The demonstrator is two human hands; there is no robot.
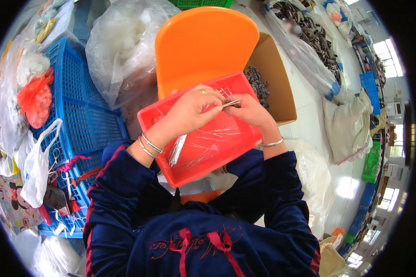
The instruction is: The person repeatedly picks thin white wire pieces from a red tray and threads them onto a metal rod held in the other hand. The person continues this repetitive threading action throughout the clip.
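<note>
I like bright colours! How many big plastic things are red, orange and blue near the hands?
Red tray under the left hand and right hand: 1
Orange chair: 1
Blue crate at the left: 1
Total: 3

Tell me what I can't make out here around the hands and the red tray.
Head view only:
- Thin clear strips pinched between left hand and right hand: too fine to count.
- Fingertips: hidden by the hands themselves.
- Red tray near edge: covered by the forearms.
- Cardboard box contents: mostly hidden behind the orange chair.
</note>
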